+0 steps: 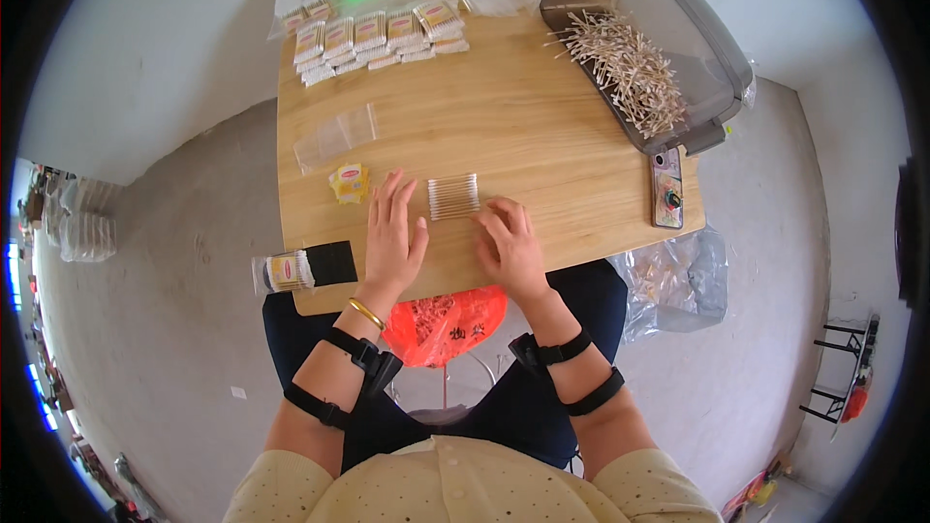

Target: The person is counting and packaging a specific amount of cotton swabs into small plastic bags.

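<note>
We've got a neat row of cotton swabs lying flat near the tabletop front edge, btwn both hands. Left hand open, flat, palm down, just beside it. Right hand loosely curled, empty, fingertips near the row's front-right corner.

Small flat row of thin wooden-stick cotton swabs with white tips, laid side by side, aligned into a neat rectangular bundle, rested on the light wooden table top, positioned near the table's front edge, roughly centred.
</note>
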The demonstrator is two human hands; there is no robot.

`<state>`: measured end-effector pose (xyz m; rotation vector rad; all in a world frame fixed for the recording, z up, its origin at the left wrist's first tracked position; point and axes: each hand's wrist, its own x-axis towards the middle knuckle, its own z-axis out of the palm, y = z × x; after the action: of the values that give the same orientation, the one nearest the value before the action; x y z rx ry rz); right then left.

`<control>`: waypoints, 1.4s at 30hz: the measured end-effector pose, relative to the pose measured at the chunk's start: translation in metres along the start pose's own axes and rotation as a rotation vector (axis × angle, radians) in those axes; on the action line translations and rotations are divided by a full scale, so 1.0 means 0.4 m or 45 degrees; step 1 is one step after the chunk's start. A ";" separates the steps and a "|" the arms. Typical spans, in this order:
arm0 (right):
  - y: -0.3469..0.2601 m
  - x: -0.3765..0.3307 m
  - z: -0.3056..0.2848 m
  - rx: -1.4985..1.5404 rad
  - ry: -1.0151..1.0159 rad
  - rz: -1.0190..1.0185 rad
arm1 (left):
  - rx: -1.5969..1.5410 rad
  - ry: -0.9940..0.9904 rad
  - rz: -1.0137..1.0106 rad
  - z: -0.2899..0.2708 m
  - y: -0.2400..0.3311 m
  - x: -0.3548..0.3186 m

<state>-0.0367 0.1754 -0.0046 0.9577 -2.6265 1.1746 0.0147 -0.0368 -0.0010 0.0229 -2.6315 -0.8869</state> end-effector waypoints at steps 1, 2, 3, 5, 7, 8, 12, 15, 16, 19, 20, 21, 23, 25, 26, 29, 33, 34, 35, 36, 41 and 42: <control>-0.003 0.000 0.002 -0.042 -0.027 -0.030 | -0.100 0.039 -0.039 0.001 -0.002 -0.001; -0.005 0.000 0.003 -0.084 -0.055 -0.060 | -0.106 0.048 -0.050 0.001 -0.004 -0.005; -0.008 0.002 0.003 -0.095 -0.065 -0.053 | -0.111 0.060 -0.061 0.001 -0.004 -0.005; -0.013 0.007 0.000 -0.117 -0.085 -0.037 | -0.119 0.070 -0.085 0.000 -0.004 -0.006; -0.021 0.014 -0.002 -0.141 -0.083 -0.054 | -0.125 0.064 -0.110 0.001 -0.009 -0.012; -0.024 0.015 -0.003 -0.153 -0.082 -0.062 | -0.106 0.062 -0.082 0.002 -0.012 -0.014; -0.027 0.019 -0.002 -0.123 -0.068 -0.068 | -0.049 0.051 0.027 0.003 -0.015 -0.013; -0.024 0.019 -0.003 -0.105 -0.065 -0.074 | -0.022 0.036 0.074 0.002 -0.013 -0.011; -0.024 0.019 -0.002 -0.103 -0.062 -0.077 | -0.013 0.031 0.086 0.002 -0.013 -0.011; -0.022 0.019 -0.002 -0.106 -0.056 -0.088 | 0.022 0.025 0.109 0.004 -0.009 -0.014; -0.022 0.019 -0.001 -0.109 -0.054 -0.092 | 0.030 0.021 0.113 0.003 -0.010 -0.014; -0.020 0.019 -0.001 -0.115 -0.055 -0.094 | 0.037 0.017 0.118 0.004 -0.011 -0.013; -0.018 0.019 0.001 -0.127 -0.058 -0.097 | 0.044 0.007 0.122 0.005 -0.013 -0.013; -0.020 0.018 0.002 -0.132 -0.055 -0.093 | 0.047 -0.004 0.121 0.003 -0.009 -0.013; -0.020 0.019 0.002 -0.135 -0.053 -0.091 | 0.046 -0.003 0.119 0.002 -0.008 -0.014; -0.017 0.025 0.007 -0.048 -0.069 -0.046 | 0.043 -0.002 0.112 0.001 -0.007 -0.015; -0.026 0.056 0.024 -0.074 -0.114 -0.072 | 0.050 -0.006 0.110 0.001 -0.010 -0.015; -0.028 0.061 0.028 -0.078 -0.115 -0.072 | 0.055 -0.005 0.110 0.001 -0.010 -0.015; -0.030 0.065 0.030 -0.081 -0.115 -0.071 | 0.052 -0.003 0.109 0.001 -0.012 -0.015; -0.028 0.066 0.033 -0.090 -0.111 -0.077 | 0.047 -0.003 0.107 0.001 -0.009 -0.014; -0.019 0.064 0.044 -0.111 -0.112 -0.089 | 0.030 0.006 0.112 -0.001 -0.008 -0.012; -0.020 0.066 0.043 -0.094 -0.107 -0.087 | 0.032 0.005 0.113 -0.001 -0.011 -0.013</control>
<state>-0.0505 0.1461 -0.0024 1.0962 -2.6569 1.0367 0.0194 -0.0398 -0.0052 -0.0848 -2.6182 -0.8234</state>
